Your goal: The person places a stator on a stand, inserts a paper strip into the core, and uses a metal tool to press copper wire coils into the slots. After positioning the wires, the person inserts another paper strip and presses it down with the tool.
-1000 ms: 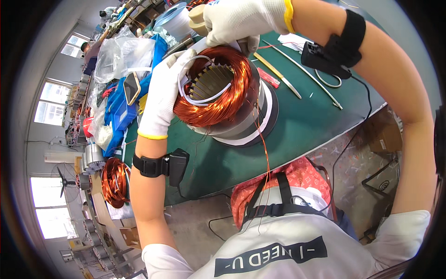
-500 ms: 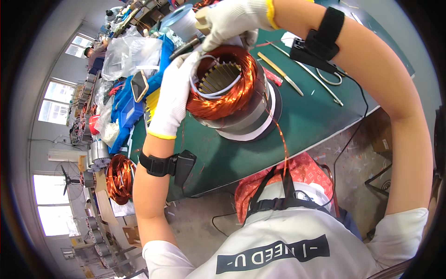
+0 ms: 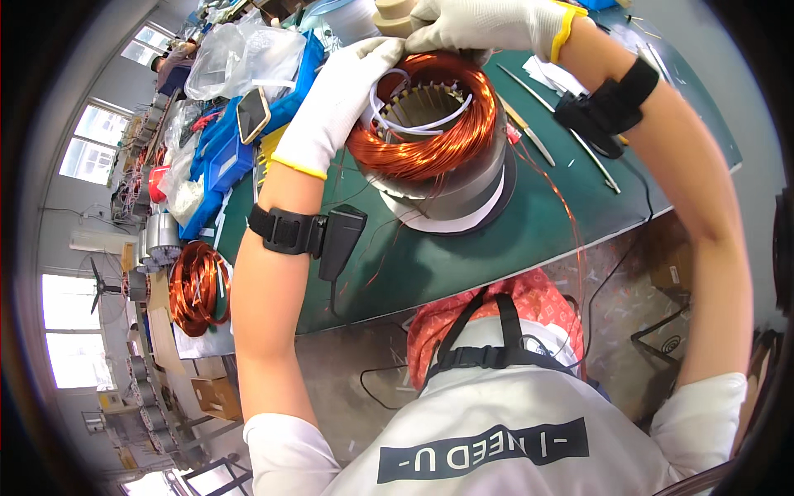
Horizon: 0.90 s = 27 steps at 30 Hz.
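A motor stator point(image 3: 451, 198) stands upright on the green worktable, with a thick ring of copper winding point(image 3: 422, 159) around its top. White tubing point(image 3: 411, 129) curves inside the ring, by the slots. My left hand point(image 3: 343, 91), in a white glove, grips the winding's far left edge, its fingertips bent over the back. My right hand point(image 3: 488, 29), gloved too, has closed fingers at the winding's far rim, close to the left fingertips. Whatever the right fingers pinch is hidden. Loose copper wires point(image 3: 562, 194) trail from the stator over the near table edge.
Beyond the hands stands a beige spool point(image 3: 391, 18). A yellow-handled knife point(image 3: 529, 132) and a thin white rod point(image 3: 591, 157) lie right of the stator. Leftward are a phone point(image 3: 252, 114), a blue bin point(image 3: 229, 165), plastic bags point(image 3: 240, 62) and a copper coil point(image 3: 198, 289).
My right hand has moved right, and its fingers now close at the winding's far rim. The left fingers have shifted along the rim toward it. The stator sits slightly farther up and right in view.
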Each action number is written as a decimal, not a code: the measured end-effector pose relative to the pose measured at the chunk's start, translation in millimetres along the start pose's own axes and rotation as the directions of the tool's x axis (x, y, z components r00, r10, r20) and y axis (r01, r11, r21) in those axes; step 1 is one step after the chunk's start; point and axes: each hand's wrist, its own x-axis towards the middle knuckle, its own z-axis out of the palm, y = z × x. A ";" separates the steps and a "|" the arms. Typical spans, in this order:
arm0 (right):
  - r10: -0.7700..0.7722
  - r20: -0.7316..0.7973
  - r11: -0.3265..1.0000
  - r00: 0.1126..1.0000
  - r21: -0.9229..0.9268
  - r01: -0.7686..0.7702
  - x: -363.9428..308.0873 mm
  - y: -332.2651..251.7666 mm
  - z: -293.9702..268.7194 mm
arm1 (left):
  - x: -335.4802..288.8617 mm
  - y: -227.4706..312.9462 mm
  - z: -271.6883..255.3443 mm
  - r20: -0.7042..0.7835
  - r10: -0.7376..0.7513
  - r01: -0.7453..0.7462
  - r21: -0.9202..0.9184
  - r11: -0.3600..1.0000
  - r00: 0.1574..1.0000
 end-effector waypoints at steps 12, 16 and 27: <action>0.359 0.325 0.899 0.875 0.131 -0.418 6.0 -46.2 -22.5 | -18.6 2.4 4.2 -0.106 0.140 -0.123 0.152 0.981 0.984; 0.293 0.334 0.944 0.896 0.048 -0.326 9.0 -52.9 -23.5 | -18.7 -5.6 -6.4 -0.098 0.062 -0.055 0.072 0.996 0.993; 0.627 0.041 0.778 0.778 -0.089 -0.622 -81.9 62.9 36.6 | -9.1 21.9 -4.0 0.079 0.019 -0.024 0.054 0.998 0.997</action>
